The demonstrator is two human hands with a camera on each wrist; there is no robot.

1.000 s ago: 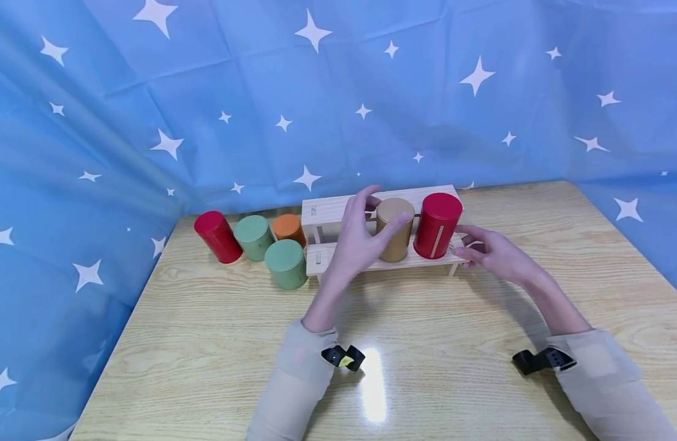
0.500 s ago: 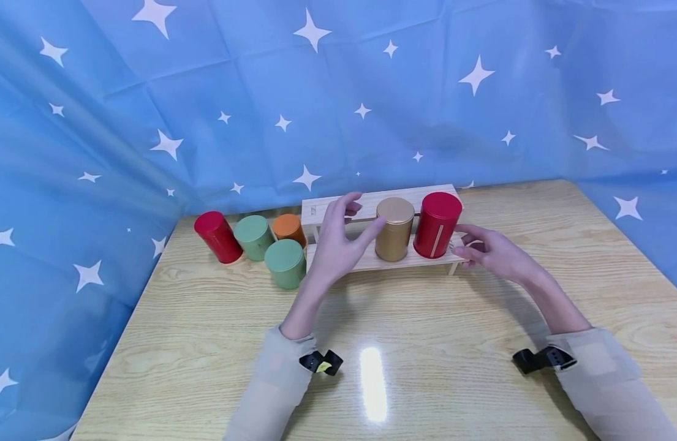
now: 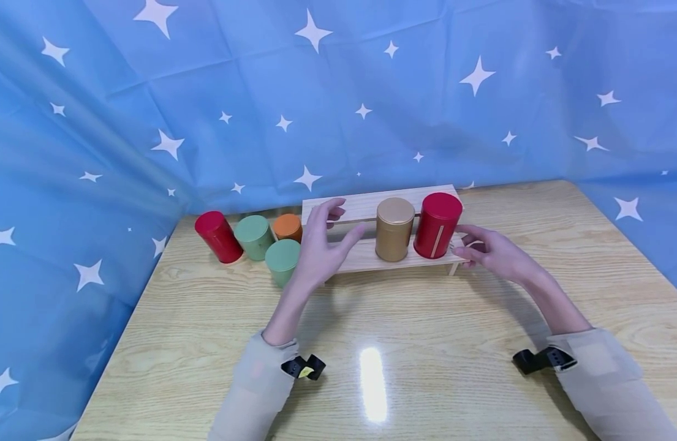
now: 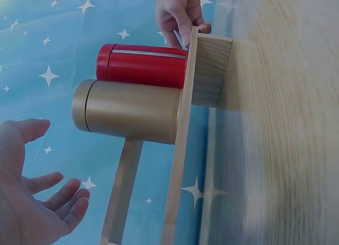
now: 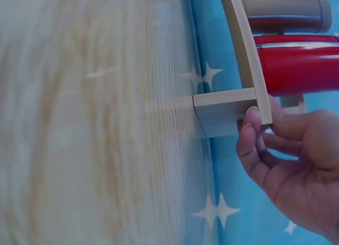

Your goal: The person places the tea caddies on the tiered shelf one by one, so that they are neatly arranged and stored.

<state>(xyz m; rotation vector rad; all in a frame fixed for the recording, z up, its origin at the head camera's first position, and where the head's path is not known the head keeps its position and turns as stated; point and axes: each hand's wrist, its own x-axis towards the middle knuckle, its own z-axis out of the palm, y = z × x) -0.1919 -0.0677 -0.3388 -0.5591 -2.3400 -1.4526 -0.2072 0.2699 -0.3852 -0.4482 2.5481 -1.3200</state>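
A two-step wooden rack (image 3: 360,260) stands at the back of the table. On its lower step a gold canister (image 3: 394,236) and a red canister (image 3: 434,229) stand upright side by side. My left hand (image 3: 318,256) hovers before the rack's left part, fingers spread and holding nothing. In the left wrist view a gap shows between that hand (image 4: 37,189) and the gold canister (image 4: 132,110). At the rack's right end my right hand (image 3: 495,254) pinches the edge of the lower board (image 5: 246,54) between thumb and fingers.
Left of the rack stand another red canister (image 3: 219,237), two green canisters (image 3: 253,237) and a small orange canister (image 3: 288,227). A blue star-printed cloth (image 3: 338,92) hangs behind the wooden table (image 3: 426,343).
My left hand has come away from the gold canister and moved left, leaving it standing on the lower step. My right hand has stayed at the rack's end.
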